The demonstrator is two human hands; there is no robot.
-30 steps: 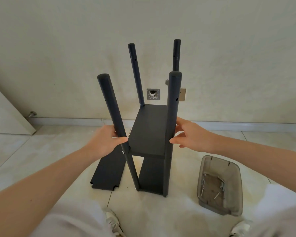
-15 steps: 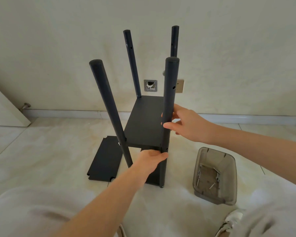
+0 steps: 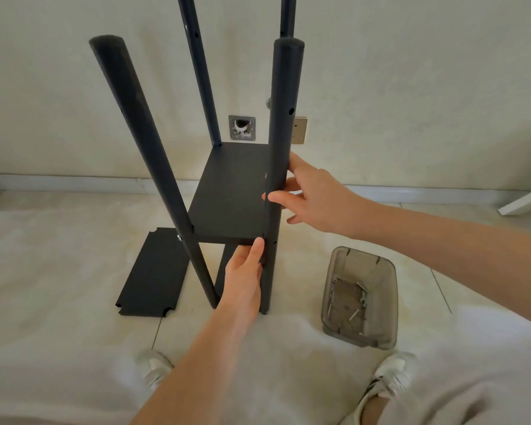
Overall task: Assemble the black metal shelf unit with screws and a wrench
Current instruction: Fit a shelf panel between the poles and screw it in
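The black metal shelf unit stands upright on the tiled floor, with four round posts and two boards fitted between them. My right hand grips the near right post just above the upper board, thumb and fingers wrapped around it. My left hand is below, its thumb pressed against the front edge of the upper board beside that same post; its fingers are hidden under the board. A loose black shelf board lies flat on the floor to the left. Screws and a wrench lie in a clear plastic tray at the right.
A wall with a skirting board runs close behind the unit, carrying a metal pipe outlet and a socket plate. My shoes and knees fill the bottom of the view. A white furniture edge shows at far right.
My left hand left the near left post and moved to the front right corner under the upper board. My view came closer, so the post tops now run out of frame.
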